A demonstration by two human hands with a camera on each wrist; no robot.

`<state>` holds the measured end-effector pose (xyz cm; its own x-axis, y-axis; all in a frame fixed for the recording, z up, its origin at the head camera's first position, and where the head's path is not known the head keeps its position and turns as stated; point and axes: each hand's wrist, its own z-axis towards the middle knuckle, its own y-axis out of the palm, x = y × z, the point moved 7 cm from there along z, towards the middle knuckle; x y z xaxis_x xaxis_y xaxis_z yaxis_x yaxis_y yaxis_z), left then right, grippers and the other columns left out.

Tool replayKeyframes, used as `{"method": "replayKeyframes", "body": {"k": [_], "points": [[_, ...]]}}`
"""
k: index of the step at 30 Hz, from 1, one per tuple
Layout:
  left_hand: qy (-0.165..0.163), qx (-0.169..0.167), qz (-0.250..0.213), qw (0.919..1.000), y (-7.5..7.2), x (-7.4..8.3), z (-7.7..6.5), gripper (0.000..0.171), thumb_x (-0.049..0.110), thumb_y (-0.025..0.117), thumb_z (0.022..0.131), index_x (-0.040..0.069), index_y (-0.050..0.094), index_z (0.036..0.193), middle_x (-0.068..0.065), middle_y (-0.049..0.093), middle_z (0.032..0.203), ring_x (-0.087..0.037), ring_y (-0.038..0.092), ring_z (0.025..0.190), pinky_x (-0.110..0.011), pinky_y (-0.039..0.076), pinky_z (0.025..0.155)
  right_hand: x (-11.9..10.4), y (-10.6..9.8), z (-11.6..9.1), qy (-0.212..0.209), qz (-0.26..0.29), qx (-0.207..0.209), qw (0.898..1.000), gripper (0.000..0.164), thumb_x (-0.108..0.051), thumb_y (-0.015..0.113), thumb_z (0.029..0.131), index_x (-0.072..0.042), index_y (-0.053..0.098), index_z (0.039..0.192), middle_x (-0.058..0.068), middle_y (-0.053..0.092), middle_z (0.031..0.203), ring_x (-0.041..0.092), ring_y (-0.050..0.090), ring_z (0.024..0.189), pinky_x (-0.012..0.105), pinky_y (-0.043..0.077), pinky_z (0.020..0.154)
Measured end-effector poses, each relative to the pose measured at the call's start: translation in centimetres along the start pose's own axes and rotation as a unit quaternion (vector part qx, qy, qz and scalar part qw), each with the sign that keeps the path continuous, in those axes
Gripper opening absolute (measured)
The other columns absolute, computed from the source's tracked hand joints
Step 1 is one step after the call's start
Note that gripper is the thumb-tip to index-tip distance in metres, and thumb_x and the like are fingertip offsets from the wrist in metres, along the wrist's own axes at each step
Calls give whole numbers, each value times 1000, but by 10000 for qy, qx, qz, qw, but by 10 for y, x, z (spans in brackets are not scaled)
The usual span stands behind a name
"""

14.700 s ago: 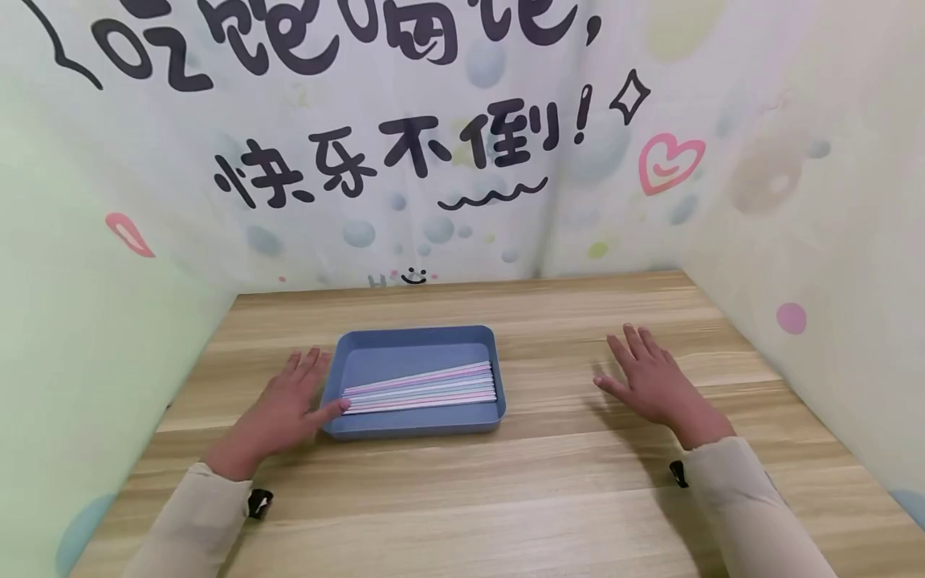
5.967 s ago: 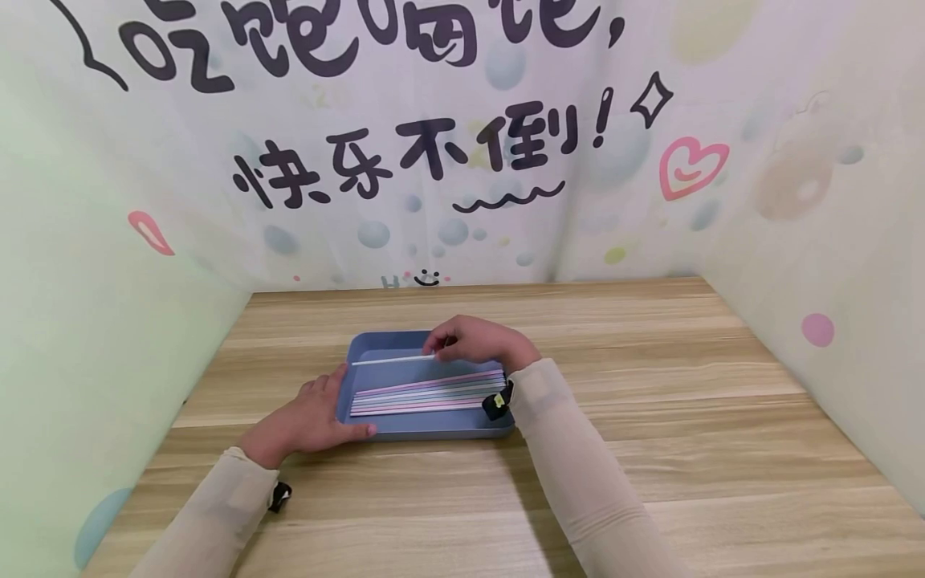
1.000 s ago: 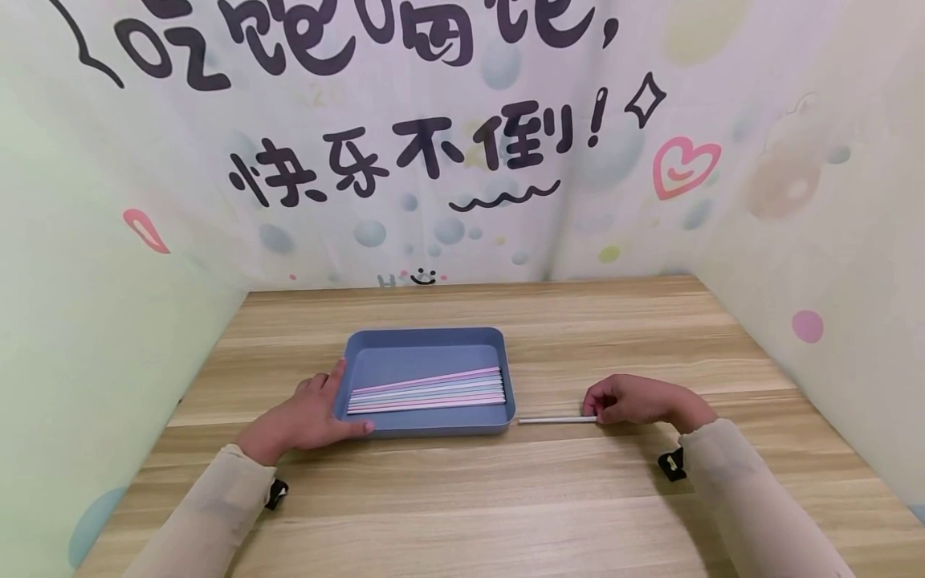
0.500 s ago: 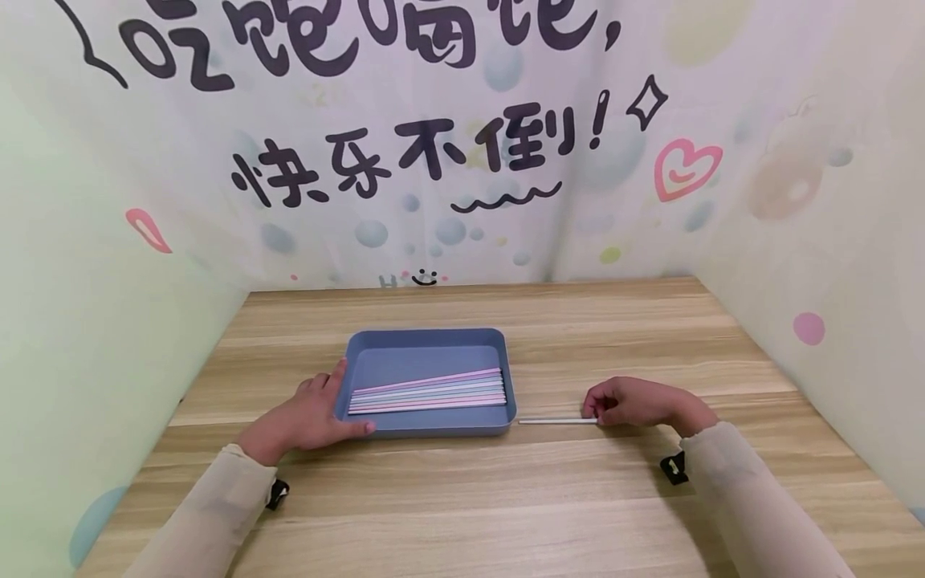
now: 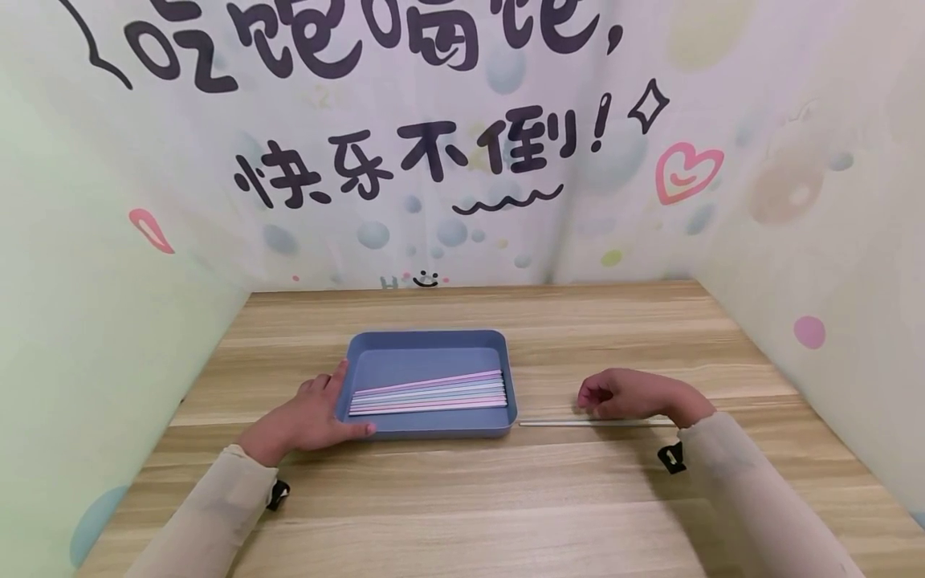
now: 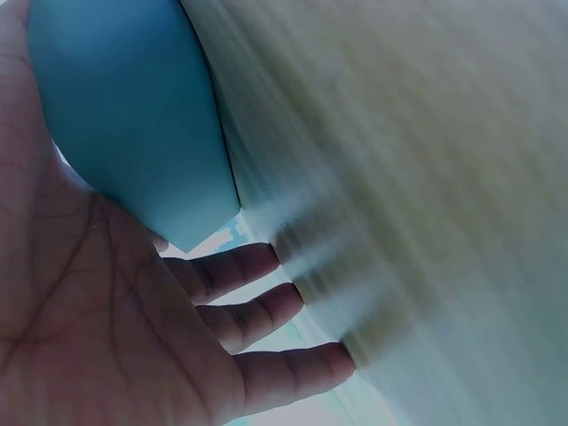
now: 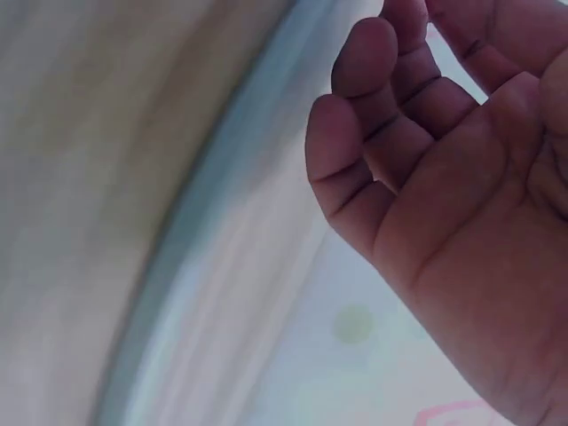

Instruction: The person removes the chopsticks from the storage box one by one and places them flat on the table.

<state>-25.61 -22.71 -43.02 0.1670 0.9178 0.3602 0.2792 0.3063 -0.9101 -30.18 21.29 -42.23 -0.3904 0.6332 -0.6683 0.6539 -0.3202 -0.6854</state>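
My left hand [image 5: 307,417] rests against the left front corner of a blue tray [image 5: 422,337], thumb over the front rim and fingers extended along the left side. In the left wrist view, the tray's wall [image 6: 133,106] stands beside the palm. Several pastel chopsticks [image 5: 429,393], pink, white and bluish, lie lengthwise in the tray. One pale chopstick [image 5: 552,424] lies on the table just right of the tray. My right hand [image 5: 636,395] hovers over it, fingers loosely curled and holding nothing. The right wrist view shows that chopstick [image 7: 191,231] blurred, apart from the fingers.
Everything rests on a wood-grain table [image 5: 462,506]. A printed curtain [image 5: 433,225] with black lettering stands along its back edge. Pale walls flank the left and right sides.
Earlier, my right hand took a chopstick from the tray and carried it right to the table. Since half a second ago its fingers have let go and lifted slightly. The left hand stays at the tray.
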Motion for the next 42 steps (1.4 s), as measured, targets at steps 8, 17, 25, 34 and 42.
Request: {"method": "replayKeyframes", "body": {"k": [8, 17, 25, 34, 42], "points": [[-2, 1, 10, 10000, 0, 0, -1, 127, 75, 64, 79, -5, 3, 156, -40, 28, 147, -55, 29, 134, -64, 36, 101, -21, -10, 17, -15, -255, -183, 9995, 15, 4, 58, 92, -6, 64, 103, -2, 53, 83, 16, 49, 79, 27, 42, 69], [-28, 3, 10, 10000, -1, 1, -2, 126, 74, 64, 79, -5, 4, 156, -39, 29, 146, -55, 29, 134, -64, 35, 101, -52, -15, 44, -305, -607, -407, 9969, 14, 2, 59, 94, -5, 64, 105, -4, 51, 79, 13, 48, 75, 28, 42, 69], [-39, -27, -12, 10000, -1, 0, 0, 126, 75, 63, 79, -5, 3, 156, -39, 27, 148, -55, 28, 135, -65, 34, 102, -77, -18, 68, -396, -875, -602, 9936, 15, -1, 59, 94, -5, 64, 107, -4, 52, 79, 12, 50, 75, 29, 43, 70], [-38, -22, 43, 10000, 0, -2, 2, 127, 76, 62, 78, -4, 3, 157, -39, 28, 147, -55, 29, 134, -65, 36, 101, -97, -20, 94, -577, -979, -723, 9909, 14, 0, 60, 94, -5, 65, 105, -2, 53, 80, 14, 50, 76, 29, 43, 70], [-8, -44, -13, 10000, -1, 0, 0, 126, 75, 63, 79, -5, 4, 156, -39, 28, 147, -57, 28, 133, -64, 36, 101, -114, -13, 115, -726, -1116, -865, 9873, 17, -1, 60, 93, -4, 66, 109, -2, 55, 82, 14, 51, 78, 29, 44, 71]]}}
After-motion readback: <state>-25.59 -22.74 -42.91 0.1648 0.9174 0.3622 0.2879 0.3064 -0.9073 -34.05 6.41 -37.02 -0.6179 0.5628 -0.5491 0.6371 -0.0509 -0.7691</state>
